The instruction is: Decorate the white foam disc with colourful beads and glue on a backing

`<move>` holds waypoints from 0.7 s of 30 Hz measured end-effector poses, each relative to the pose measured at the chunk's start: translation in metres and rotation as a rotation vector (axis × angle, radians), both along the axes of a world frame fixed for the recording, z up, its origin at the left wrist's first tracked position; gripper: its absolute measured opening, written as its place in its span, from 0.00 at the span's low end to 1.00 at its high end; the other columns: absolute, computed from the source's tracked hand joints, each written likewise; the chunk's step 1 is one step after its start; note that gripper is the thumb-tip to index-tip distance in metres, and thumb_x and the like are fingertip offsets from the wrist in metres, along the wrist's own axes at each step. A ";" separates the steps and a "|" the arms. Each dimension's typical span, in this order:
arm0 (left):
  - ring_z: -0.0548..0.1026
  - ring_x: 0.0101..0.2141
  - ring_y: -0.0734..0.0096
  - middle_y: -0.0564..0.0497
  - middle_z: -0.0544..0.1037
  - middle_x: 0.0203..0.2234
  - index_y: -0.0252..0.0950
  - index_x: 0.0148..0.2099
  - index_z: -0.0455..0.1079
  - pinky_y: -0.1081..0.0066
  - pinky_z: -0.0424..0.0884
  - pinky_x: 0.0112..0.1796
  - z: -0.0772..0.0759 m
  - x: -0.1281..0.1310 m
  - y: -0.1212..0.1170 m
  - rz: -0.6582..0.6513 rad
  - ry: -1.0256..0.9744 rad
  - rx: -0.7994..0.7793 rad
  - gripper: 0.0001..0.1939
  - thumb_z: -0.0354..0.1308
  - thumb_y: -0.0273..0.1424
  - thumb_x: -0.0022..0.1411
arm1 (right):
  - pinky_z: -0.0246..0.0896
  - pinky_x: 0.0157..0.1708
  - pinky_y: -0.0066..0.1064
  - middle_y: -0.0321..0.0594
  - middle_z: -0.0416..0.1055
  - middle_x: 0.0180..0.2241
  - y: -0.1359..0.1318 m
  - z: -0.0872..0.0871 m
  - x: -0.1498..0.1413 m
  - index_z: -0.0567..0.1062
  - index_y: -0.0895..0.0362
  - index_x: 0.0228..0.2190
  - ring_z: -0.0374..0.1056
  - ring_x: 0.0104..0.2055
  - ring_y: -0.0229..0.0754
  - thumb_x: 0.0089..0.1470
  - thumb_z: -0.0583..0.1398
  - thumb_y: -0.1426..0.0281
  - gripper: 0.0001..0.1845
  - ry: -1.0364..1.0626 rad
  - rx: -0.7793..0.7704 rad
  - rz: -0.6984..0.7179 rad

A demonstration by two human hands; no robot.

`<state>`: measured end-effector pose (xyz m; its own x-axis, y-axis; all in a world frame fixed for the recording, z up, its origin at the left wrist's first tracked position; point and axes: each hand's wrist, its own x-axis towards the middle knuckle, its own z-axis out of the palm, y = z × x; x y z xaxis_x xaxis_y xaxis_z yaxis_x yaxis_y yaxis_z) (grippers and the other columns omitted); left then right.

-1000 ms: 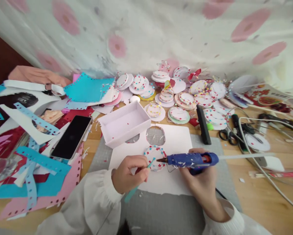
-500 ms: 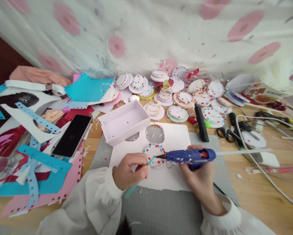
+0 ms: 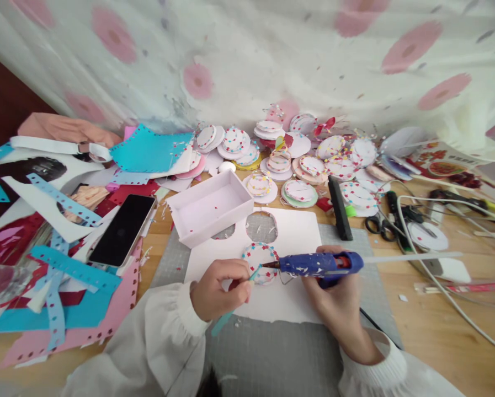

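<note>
My right hand point(image 3: 340, 303) is wrapped round a blue hot glue gun point(image 3: 313, 264), its nozzle pointing left. A long whitish glue stick point(image 3: 413, 257) sticks out of its back end. In my left hand point(image 3: 222, 289) a narrow teal strip point(image 3: 222, 324) is pinched between thumb and fingers. Its upper tip is at the nozzle; whether they touch I cannot tell. Just behind lies a round white paper disc point(image 3: 255, 255) ringed with red and blue dots, partly hidden by the nozzle and my left hand. It rests on a white card point(image 3: 301, 223) with round cut-outs.
A grey cutting mat point(image 3: 272, 353) lies under the card. Behind stand a shallow white box point(image 3: 209, 207) and several stacks of decorated discs point(image 3: 299, 190). A phone point(image 3: 123, 229) and punched paper strips point(image 3: 75, 267) cover the left; scissors point(image 3: 379, 226) and a white cable point(image 3: 446, 286) lie right.
The glue gun and my right hand have shifted very slightly left. My left hand keeps the teal strip in nearly the same place.
</note>
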<state>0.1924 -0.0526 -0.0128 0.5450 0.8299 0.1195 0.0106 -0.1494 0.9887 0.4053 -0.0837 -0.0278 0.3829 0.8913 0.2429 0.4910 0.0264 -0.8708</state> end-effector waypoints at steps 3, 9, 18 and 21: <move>0.58 0.21 0.78 0.56 0.59 0.15 0.34 0.16 0.60 0.74 0.57 0.25 0.000 0.000 0.000 -0.004 -0.002 0.000 0.15 0.50 0.18 0.53 | 0.61 0.24 0.29 0.36 0.66 0.29 0.000 0.000 0.000 0.65 0.56 0.33 0.64 0.27 0.38 0.39 0.61 0.73 0.16 -0.014 -0.002 -0.005; 0.59 0.21 0.78 0.56 0.59 0.15 0.34 0.17 0.60 0.74 0.56 0.25 -0.001 0.001 0.001 0.000 -0.007 0.001 0.15 0.50 0.17 0.53 | 0.61 0.24 0.29 0.36 0.66 0.28 0.000 -0.001 0.001 0.65 0.56 0.34 0.64 0.27 0.38 0.39 0.61 0.72 0.16 -0.024 0.012 0.003; 0.58 0.20 0.78 0.57 0.59 0.15 0.34 0.16 0.59 0.74 0.56 0.24 0.000 0.000 0.000 -0.003 -0.019 -0.002 0.15 0.50 0.17 0.53 | 0.62 0.27 0.31 0.36 0.66 0.30 -0.001 -0.003 0.003 0.65 0.55 0.34 0.65 0.29 0.39 0.40 0.61 0.72 0.15 -0.071 0.041 0.010; 0.59 0.21 0.78 0.56 0.60 0.15 0.33 0.17 0.60 0.74 0.56 0.24 0.001 0.000 0.001 -0.008 -0.018 0.005 0.15 0.50 0.17 0.53 | 0.62 0.28 0.31 0.36 0.66 0.31 -0.001 -0.004 0.003 0.65 0.55 0.34 0.65 0.30 0.39 0.40 0.61 0.73 0.15 -0.080 0.040 0.015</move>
